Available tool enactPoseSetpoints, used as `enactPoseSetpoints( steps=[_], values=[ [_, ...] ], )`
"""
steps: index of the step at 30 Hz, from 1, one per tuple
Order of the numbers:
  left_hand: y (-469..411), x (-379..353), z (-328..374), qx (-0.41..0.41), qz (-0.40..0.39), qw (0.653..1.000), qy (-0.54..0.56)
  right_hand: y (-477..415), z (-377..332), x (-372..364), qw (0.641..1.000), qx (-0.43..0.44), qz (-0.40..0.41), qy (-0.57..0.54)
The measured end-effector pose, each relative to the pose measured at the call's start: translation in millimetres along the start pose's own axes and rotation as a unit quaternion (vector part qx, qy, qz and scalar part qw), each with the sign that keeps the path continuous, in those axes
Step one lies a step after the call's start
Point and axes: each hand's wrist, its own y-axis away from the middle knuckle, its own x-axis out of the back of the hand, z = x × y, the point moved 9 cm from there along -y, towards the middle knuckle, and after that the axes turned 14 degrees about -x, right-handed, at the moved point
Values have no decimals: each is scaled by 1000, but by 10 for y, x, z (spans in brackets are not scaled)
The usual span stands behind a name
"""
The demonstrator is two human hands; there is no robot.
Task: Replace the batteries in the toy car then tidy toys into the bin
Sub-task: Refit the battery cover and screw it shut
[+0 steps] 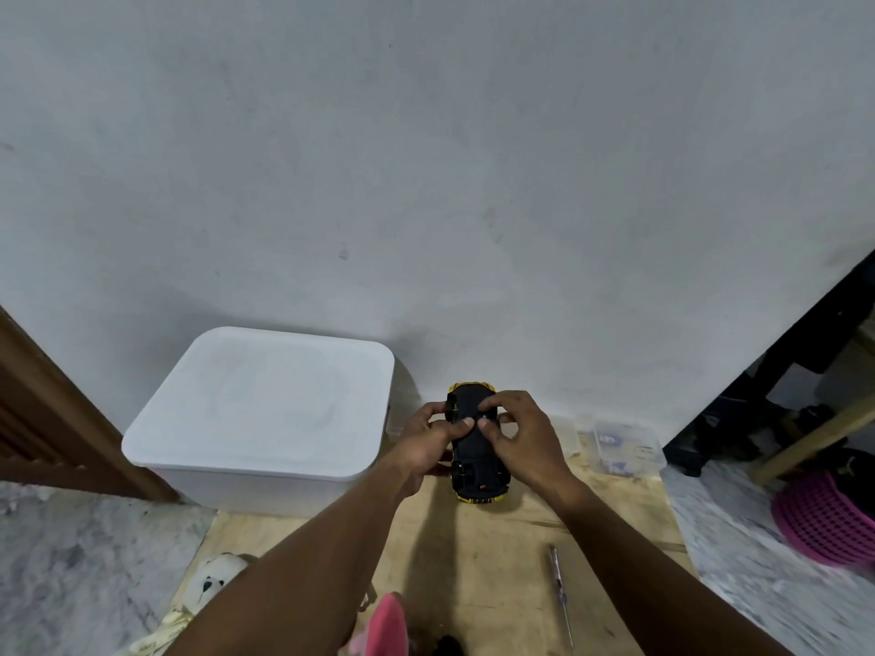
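Gripping the upturned toy car [475, 447], both hands; long axis pointing wallward.

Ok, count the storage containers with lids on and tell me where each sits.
2: the big white bin left of the toy car, and a small clear box at its right. Others may be out of view.

I'm looking at the toy car [476, 459] belly-up: black underside, yellow body showing at both ends, a tiny red spot near the near end. The bin [255, 419] beside it is plain white, lid and walls. Pale tan wooden board [497, 561] underneath, grey-white mottled marble floor [85, 561] around it. Pink toy [388, 627] at the bottom edge, white plush [213, 580] with dark eyes, magenta lattice basket [828, 518] on the right.
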Motion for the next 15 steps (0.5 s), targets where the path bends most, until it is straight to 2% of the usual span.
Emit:
enactPoseSetpoints(
  steps=[15],
  values=[
    [37,74,37,11,22,1000,19,-11,107,7,994,-64,11,-87]
  ],
)
